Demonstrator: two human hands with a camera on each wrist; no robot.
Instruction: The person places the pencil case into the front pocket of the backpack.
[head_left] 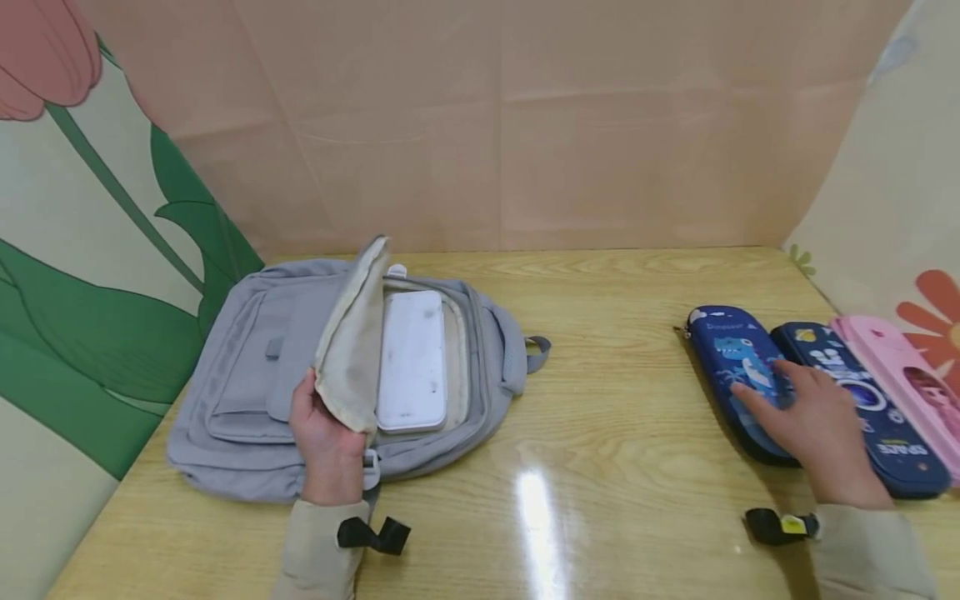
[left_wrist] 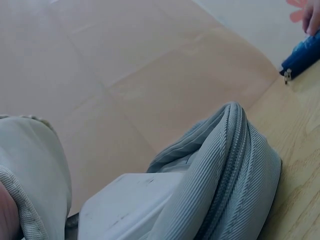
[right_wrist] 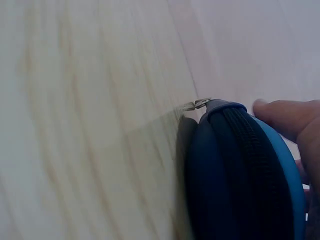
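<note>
A grey backpack [head_left: 247, 358] lies on its back on the table, its front flap [head_left: 348, 350] lifted up. My left hand [head_left: 330, 450] grips the lower edge of that flap. Inside the opening lies a white rectangular case [head_left: 412, 358] with dark smudges, also visible in the left wrist view as a white case [left_wrist: 130, 207]. Over a dark blue dinosaur pencil case [head_left: 731, 333], my right hand [head_left: 821, 425] has its thumb and fingers spread. In the right wrist view its thumb lies close above the zipped pencil case [right_wrist: 235, 185].
Right of the dinosaur case lie a navy space pencil case [head_left: 900, 450] and a pink case [head_left: 885, 342] with a doll picture. A pinkish sheet [head_left: 525, 150] covers the wall behind the wooden table [head_left: 600, 383]. The backpack's top loop [head_left: 538, 354] points right.
</note>
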